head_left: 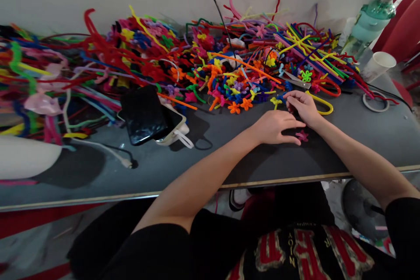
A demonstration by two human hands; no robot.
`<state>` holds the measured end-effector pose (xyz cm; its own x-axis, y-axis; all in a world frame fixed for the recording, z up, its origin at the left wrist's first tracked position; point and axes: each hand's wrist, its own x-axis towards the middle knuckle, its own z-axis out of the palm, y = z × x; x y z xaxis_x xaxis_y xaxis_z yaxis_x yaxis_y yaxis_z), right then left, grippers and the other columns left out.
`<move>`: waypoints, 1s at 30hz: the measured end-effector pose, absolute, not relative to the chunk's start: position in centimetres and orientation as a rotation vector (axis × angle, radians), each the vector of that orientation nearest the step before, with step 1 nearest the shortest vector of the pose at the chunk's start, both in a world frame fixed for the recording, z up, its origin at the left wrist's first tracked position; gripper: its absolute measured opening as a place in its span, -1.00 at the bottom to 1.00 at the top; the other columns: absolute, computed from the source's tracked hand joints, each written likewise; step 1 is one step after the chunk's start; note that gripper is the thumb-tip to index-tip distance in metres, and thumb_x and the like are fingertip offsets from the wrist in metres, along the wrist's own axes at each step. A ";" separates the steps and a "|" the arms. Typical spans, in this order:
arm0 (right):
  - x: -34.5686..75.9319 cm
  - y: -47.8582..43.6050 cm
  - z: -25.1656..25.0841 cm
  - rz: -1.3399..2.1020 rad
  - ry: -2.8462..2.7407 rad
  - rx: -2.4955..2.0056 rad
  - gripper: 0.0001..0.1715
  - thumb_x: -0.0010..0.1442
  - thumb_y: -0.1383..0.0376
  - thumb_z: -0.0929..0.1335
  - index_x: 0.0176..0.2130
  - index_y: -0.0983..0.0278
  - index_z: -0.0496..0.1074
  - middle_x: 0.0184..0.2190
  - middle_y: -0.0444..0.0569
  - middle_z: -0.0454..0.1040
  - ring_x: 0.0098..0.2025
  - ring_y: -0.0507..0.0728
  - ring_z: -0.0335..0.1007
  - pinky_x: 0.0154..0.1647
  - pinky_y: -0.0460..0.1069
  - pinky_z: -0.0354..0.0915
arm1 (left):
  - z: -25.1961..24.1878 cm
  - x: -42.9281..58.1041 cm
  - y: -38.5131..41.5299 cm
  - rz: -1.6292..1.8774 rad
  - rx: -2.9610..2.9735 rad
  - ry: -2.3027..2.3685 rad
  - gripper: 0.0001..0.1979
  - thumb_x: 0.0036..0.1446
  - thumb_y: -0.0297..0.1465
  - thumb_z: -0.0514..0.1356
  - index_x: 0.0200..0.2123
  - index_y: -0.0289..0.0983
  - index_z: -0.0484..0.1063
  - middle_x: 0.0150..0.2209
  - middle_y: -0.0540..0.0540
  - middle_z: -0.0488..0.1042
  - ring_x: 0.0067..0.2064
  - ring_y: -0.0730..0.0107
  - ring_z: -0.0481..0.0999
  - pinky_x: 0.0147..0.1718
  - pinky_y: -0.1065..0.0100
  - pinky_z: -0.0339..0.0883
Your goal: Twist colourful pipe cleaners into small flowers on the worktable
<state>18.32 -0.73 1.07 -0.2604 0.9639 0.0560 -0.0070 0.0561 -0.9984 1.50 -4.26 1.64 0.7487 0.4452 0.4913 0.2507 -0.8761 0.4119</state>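
My left hand [278,127] rests low over the grey table with its thumb and fingers apart, nothing visible between them. A small pink pipe-cleaner flower [302,135] lies just beyond its fingertips. Beside it, at the edge of the pile, my right hand [304,106] has its fingers bent together in a pinch; what they hold, if anything, is hidden. Close to those fingertips lie a yellow-green flower [276,102] and bits of blue pipe cleaner. Behind the right hand are scissors [297,80] and a yellow pipe-cleaner loop [323,106].
Heaped pipe cleaners and small flowers [234,85] run along the wall. A black phone [143,116] lies on a pale device to the left, near a white cable [108,151]. Rightward are a tape ring [375,102], a paper cup [379,64] and a green clear bottle [369,22].
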 end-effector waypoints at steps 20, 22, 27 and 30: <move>18.2 -0.6 1.1 1.382 -1.418 -1.043 -0.76 0.19 0.14 0.40 -0.30 0.28 0.45 -0.57 -0.18 0.37 -0.56 -0.06 0.22 -0.52 -0.11 0.21 | 0.6 3.1 -5.2 0.772 2.521 0.469 -0.76 0.33 -0.29 0.14 -0.13 -0.19 0.60 -0.22 -0.10 0.64 -0.19 0.36 0.60 -0.22 0.39 0.40; 18.2 -0.7 1.1 1.372 -1.432 -1.046 -0.77 0.19 0.15 0.39 -0.30 0.28 0.45 -0.57 -0.18 0.38 -0.56 -0.06 0.22 -0.51 -0.11 0.21 | 0.6 3.2 -5.2 0.827 2.471 0.515 -0.76 0.33 -0.31 0.13 -0.20 -0.21 0.61 -0.23 -0.10 0.64 -0.19 0.36 0.61 -0.19 0.37 0.42; 18.1 -0.7 1.2 1.366 -1.466 -1.072 -0.80 0.18 0.18 0.39 -0.31 0.29 0.47 -0.55 -0.17 0.39 -0.53 -0.06 0.25 -0.50 -0.11 0.20 | 1.6 2.3 -5.1 0.938 2.402 0.612 -0.68 0.32 -0.22 0.11 -0.04 -0.25 0.54 -0.22 -0.12 0.63 -0.20 0.33 0.59 -0.18 0.33 0.42; 18.1 -0.7 1.2 1.390 -1.491 -1.075 -0.79 0.17 0.17 0.39 -0.32 0.29 0.46 -0.57 -0.18 0.38 -0.56 -0.06 0.22 -0.52 -0.11 0.18 | 2.1 2.3 -5.4 0.794 2.633 0.524 -0.52 0.28 -0.06 0.13 0.09 -0.24 0.47 -0.23 -0.14 0.63 -0.23 0.30 0.58 -0.21 0.31 0.36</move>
